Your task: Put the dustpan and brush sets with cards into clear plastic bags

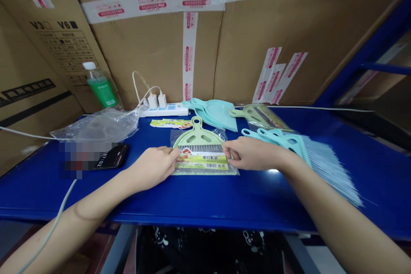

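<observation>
A pale green dustpan in a clear plastic bag point(199, 137) lies flat on the blue table, with a bristle brush and a printed yellow-and-white label card point(202, 162) inside. My left hand point(153, 167) grips the bag's left side, and my right hand point(248, 154) holds its upper right side. Just beyond my right hand lie several loose mint brooms point(321, 165). A mint dustpan point(215, 114) and another bagged green dustpan point(258, 117) sit further back.
A white power strip point(163, 110) with plugged-in chargers, a green-filled bottle point(99, 87), a crumpled plastic bag point(96, 126), a black phone point(112, 157) and loose label cards point(170, 123) lie along the back. Cardboard boxes point(154, 51) stand behind the blue table point(257, 209).
</observation>
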{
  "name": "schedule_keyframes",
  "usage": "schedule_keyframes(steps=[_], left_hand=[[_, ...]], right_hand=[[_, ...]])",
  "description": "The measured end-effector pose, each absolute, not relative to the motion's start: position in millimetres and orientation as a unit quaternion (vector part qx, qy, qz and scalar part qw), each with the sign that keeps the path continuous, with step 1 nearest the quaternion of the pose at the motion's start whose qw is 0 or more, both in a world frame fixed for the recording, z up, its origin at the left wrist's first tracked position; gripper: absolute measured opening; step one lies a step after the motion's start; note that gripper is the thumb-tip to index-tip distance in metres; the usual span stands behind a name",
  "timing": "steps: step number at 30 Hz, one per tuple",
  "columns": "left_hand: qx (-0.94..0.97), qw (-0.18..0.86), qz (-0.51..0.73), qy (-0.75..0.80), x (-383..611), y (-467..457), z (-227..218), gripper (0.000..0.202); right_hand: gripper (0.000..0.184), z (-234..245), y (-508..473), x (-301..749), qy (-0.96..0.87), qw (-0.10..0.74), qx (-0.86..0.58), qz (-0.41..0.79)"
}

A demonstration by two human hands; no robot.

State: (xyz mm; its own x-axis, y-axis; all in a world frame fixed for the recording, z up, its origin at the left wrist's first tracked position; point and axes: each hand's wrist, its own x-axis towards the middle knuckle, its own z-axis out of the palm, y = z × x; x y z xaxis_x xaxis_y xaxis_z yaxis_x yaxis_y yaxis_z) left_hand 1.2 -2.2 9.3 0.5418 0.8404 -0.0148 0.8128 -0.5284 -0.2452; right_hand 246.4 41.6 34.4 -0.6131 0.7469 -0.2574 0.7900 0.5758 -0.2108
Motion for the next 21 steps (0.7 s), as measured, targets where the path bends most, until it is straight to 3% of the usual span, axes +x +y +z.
schedule_keyframes(steps=[21], left_hand=[[-0.872,0.100,0.063,-0.475,0.9,-2.3,9.3,0.017]], right_hand=[[0.015,28.1,45.8,246.6,0.871,0.055,0.463,-0.155]])
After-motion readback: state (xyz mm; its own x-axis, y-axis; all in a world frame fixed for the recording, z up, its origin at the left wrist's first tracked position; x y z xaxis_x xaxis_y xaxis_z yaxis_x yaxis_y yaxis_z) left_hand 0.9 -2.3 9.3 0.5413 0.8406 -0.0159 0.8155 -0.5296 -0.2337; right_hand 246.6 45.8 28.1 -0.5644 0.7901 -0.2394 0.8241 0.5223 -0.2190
